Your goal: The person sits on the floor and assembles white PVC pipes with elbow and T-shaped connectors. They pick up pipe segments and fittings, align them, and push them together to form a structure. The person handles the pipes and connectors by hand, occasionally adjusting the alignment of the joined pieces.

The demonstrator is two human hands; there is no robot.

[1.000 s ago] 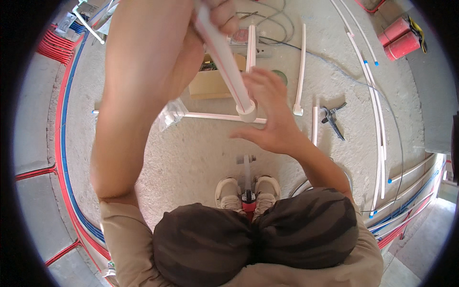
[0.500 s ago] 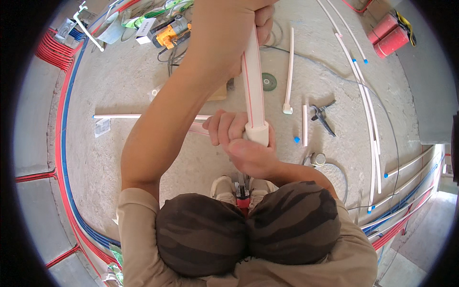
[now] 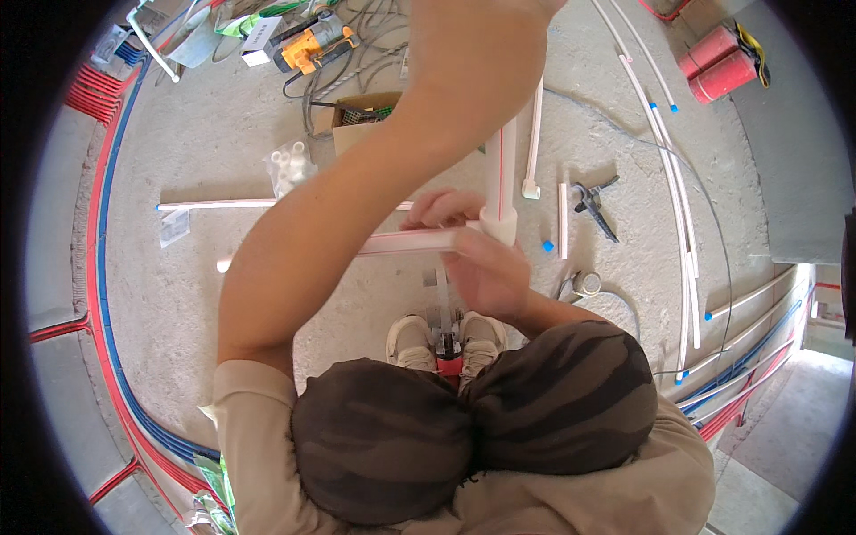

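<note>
A white pipe with a thin red stripe (image 3: 499, 174) rises from a white elbow fitting (image 3: 499, 226) in front of me. A second striped pipe (image 3: 406, 242) runs left from that corner and passes behind my left forearm. My right hand (image 3: 486, 272) is at the elbow, its palm beneath the corner and its slightly blurred fingers bent round the pipe's far side. My left hand (image 3: 499, 22) is at the top edge, over the upright pipe's upper part. Its fingers are out of view. Between my shoes stands a red and black tool with a metal plate (image 3: 448, 357).
Right of the corner lie a pipe cutter (image 3: 593, 207), a short pipe (image 3: 563, 221), a blue cap (image 3: 548, 246) and a tape roll (image 3: 587, 283). Beyond my left arm are bagged fittings (image 3: 291, 167), a cardboard box (image 3: 357, 134) and a yellow power tool (image 3: 312, 49). Long pipes (image 3: 673, 169) lie at right.
My left hand has moved up and right. The pipe corner has shifted slightly right, and the left-running pipe now shows above my right palm. My right hand's fingers have loosened from around the fitting.
</note>
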